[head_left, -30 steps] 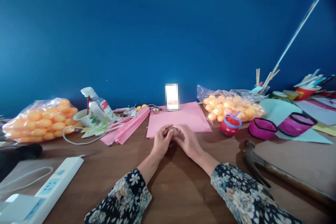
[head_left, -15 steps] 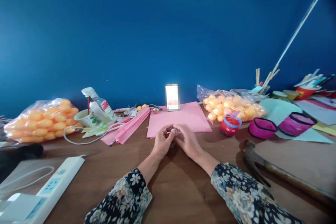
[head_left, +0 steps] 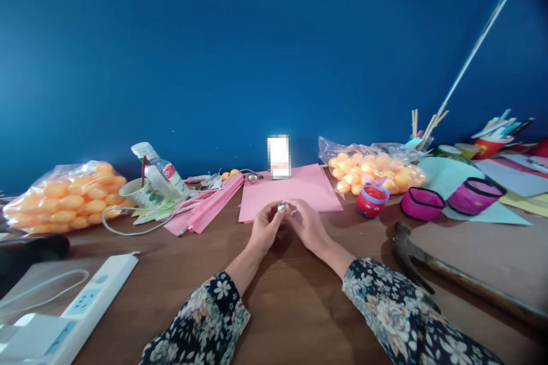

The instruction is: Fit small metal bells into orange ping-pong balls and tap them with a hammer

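Observation:
My left hand (head_left: 264,230) and my right hand (head_left: 308,223) meet over the near edge of a pink paper sheet (head_left: 295,191) on the wooden table (head_left: 274,308). Both pinch a small round thing (head_left: 283,207), shiny silver on top with a hint of orange beneath, held between the fingertips just above the table. Both sleeves are dark with a flower print.
Bags of orange balls lie at left (head_left: 64,197) and right (head_left: 377,170). A hammer (head_left: 445,274) lies at right, a white power strip (head_left: 81,311) at left. A red cup (head_left: 371,201), magenta cups (head_left: 422,204), a bottle (head_left: 160,174), and pink paper strips (head_left: 209,208) stand around.
The small thing has turned in my fingers: an orange side showed before, a shiny silver side shows now. My hands rose slightly and the view shifted a little.

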`<move>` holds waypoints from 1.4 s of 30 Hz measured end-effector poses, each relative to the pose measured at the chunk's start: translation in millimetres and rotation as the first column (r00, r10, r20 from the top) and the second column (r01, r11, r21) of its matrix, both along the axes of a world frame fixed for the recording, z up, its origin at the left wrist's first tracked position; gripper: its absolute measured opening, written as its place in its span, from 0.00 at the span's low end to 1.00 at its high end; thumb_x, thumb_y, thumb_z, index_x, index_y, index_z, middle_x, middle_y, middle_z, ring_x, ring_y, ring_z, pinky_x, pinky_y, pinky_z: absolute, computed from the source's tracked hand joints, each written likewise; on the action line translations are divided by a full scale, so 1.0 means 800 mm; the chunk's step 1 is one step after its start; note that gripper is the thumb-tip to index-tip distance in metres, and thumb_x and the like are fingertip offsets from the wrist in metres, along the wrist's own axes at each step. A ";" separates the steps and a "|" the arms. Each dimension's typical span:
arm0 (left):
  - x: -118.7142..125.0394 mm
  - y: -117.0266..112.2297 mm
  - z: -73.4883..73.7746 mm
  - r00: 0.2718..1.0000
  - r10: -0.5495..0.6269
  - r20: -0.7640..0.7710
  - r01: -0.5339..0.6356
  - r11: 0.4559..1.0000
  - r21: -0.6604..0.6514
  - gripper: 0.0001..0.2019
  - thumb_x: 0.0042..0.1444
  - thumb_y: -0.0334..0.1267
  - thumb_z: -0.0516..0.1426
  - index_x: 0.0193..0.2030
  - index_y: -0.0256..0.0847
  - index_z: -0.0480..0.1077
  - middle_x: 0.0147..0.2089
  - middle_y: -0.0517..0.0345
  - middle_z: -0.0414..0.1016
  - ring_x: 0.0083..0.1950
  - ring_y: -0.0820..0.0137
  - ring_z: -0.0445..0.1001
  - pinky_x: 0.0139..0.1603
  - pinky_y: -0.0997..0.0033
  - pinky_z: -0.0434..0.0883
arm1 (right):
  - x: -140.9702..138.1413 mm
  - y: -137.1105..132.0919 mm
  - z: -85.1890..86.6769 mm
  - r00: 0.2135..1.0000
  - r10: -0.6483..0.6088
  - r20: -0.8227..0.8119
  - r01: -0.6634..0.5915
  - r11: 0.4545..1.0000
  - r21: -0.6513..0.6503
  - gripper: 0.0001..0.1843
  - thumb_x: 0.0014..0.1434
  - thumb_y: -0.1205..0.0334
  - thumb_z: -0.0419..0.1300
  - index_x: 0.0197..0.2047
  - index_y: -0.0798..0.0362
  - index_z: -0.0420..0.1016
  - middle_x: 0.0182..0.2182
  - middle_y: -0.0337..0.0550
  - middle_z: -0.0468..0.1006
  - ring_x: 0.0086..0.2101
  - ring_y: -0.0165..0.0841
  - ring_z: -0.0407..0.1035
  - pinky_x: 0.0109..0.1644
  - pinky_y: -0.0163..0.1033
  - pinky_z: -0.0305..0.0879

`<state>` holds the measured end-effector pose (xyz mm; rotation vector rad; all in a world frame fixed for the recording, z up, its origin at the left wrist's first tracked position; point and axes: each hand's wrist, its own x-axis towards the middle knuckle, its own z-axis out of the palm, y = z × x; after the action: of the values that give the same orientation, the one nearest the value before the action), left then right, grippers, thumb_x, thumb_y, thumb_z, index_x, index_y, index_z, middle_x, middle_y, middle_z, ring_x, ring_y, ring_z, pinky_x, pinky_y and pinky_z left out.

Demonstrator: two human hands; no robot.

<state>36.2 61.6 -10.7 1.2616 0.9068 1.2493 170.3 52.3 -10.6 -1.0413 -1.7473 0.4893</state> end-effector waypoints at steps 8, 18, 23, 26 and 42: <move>-0.002 -0.001 0.001 0.999 0.029 -0.022 -0.029 1.000 0.002 0.19 0.49 0.46 0.57 0.44 0.36 0.69 0.39 0.50 0.75 0.36 0.71 0.73 0.35 0.71 0.72 | 0.043 -0.057 0.022 0.907 -0.287 0.307 0.250 0.956 0.157 0.23 0.55 0.64 0.54 0.55 0.51 0.59 0.49 0.49 0.68 0.50 0.41 0.62 0.54 0.49 0.60; -0.002 0.003 -0.002 0.999 -0.011 -0.044 0.012 1.000 0.012 0.21 0.46 0.46 0.59 0.44 0.34 0.69 0.36 0.52 0.75 0.34 0.70 0.74 0.36 0.69 0.73 | 0.258 -0.208 0.026 0.284 -0.626 0.726 0.584 0.714 0.387 0.23 0.57 0.57 0.51 0.55 0.53 0.62 0.49 0.52 0.70 0.49 0.45 0.62 0.53 0.51 0.56; -0.002 0.001 0.002 0.998 -0.007 -0.055 0.008 1.000 0.016 0.22 0.44 0.48 0.60 0.43 0.34 0.69 0.36 0.52 0.75 0.33 0.71 0.74 0.35 0.70 0.73 | 0.302 -0.232 0.024 0.180 -0.535 0.825 0.577 0.737 0.351 0.20 0.58 0.54 0.50 0.51 0.54 0.66 0.46 0.51 0.73 0.46 0.43 0.65 0.49 0.49 0.58; -0.002 0.001 0.002 0.998 -0.013 -0.067 0.014 1.000 0.020 0.22 0.44 0.48 0.60 0.43 0.34 0.69 0.36 0.52 0.75 0.34 0.70 0.74 0.36 0.69 0.73 | 0.303 -0.236 0.018 0.204 -0.483 0.851 0.580 0.760 0.293 0.20 0.59 0.52 0.49 0.52 0.52 0.65 0.46 0.50 0.73 0.44 0.41 0.67 0.47 0.46 0.61; -0.004 0.008 -0.009 0.999 -0.044 -0.010 0.045 0.995 0.093 0.26 0.47 0.44 0.59 0.53 0.38 0.63 0.43 0.51 0.73 0.38 0.70 0.74 0.39 0.64 0.73 | 0.283 -0.211 0.011 0.243 -0.333 0.911 0.511 0.843 0.172 0.11 0.59 0.61 0.49 0.42 0.54 0.68 0.36 0.49 0.73 0.37 0.40 0.69 0.39 0.41 0.63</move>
<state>32.9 68.1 -18.0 1.3541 0.8296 1.2649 396.5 -116.8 -1.8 -2.1325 -2.2187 -0.4867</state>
